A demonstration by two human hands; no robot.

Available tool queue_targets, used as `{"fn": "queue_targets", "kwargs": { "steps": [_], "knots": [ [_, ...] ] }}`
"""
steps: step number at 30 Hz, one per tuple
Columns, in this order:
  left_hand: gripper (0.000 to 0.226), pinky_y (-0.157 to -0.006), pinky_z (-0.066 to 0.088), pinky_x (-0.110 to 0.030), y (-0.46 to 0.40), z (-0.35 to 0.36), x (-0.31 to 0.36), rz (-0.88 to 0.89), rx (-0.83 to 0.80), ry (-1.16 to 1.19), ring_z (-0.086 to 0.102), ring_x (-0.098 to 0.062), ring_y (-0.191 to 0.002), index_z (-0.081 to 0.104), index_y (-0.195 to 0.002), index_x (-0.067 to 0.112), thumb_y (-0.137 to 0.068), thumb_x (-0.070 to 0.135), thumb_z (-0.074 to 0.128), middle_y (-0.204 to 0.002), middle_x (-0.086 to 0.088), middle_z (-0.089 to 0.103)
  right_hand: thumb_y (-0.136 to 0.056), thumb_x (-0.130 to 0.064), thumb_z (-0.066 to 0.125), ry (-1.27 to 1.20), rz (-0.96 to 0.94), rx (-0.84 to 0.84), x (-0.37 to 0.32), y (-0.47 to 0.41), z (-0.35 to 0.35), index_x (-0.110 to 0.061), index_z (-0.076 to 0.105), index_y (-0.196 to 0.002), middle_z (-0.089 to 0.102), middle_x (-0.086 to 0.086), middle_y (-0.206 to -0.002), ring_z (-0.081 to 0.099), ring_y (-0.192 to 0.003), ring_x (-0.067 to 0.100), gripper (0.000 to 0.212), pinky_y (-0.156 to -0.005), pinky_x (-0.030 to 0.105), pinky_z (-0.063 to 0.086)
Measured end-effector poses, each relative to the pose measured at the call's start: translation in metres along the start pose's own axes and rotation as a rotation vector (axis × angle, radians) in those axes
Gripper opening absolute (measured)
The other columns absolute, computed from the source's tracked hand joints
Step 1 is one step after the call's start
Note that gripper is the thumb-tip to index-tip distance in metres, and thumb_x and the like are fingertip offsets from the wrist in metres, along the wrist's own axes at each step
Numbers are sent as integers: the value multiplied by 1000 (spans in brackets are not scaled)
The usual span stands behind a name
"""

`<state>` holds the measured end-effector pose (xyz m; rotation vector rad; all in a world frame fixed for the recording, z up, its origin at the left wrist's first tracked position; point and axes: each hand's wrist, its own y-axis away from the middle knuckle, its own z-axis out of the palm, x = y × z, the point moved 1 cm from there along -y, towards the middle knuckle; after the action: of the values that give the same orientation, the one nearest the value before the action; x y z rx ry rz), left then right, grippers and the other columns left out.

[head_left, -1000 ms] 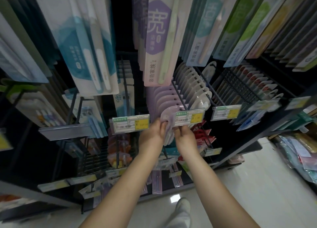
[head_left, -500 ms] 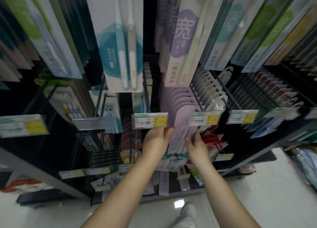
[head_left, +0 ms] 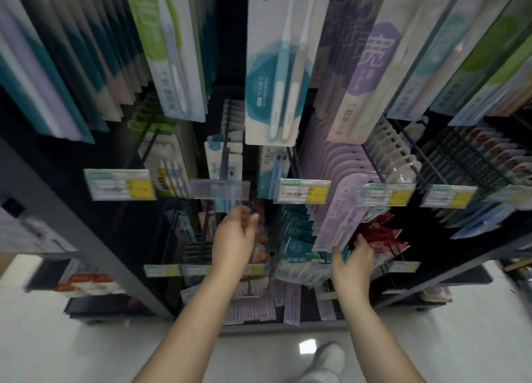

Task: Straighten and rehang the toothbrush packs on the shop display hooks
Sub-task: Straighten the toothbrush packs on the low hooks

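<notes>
The lilac toothbrush pack [head_left: 342, 210] hangs at the front of its hook, tilted, its top beside the price tag [head_left: 389, 195] and its bottom edge swung out toward me; more lilac packs [head_left: 331, 163] sit in a row on the same hook behind it. My right hand [head_left: 352, 263] is under that bottom edge, thumb and fingertips touching the corner — whether I am pinching it or only nudging it I cannot tell, because the pack covers my fingertips. My left hand [head_left: 234, 238] is well to the left of the price tag, fingers loosely spread and holding nothing, reaching toward the blue packs [head_left: 227, 163] under a clear label strip [head_left: 220, 189]. The risk I see is that the lilac pack, pushed from below at one corner, twists on its hook and either slides off the end or knocks the price tag askew; a crooked push would do it. The hole in the pack and the hook tip are hidden behind the tag, so I cannot say it is properly seated. Everything on the left is smeared by blur, and the print on the tags is unreadable.
</notes>
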<state>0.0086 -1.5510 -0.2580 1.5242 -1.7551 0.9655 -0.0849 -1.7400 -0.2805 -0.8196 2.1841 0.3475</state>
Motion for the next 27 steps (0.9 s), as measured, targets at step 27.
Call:
{"fn": "queue_targets", "kwargs": {
  "steps": [27],
  "knots": [
    [44, -74, 42, -14, -126, -52, -21, -125, -14, 468, 54, -10, -100, 51, -121, 7, -82, 15, 69, -110, 2, 57, -91, -2, 44, -251, -202, -354, -111, -10, 83, -11, 49, -117, 48, 1, -103, 45, -98, 15, 28, -89, 23, 32]
  ]
}}
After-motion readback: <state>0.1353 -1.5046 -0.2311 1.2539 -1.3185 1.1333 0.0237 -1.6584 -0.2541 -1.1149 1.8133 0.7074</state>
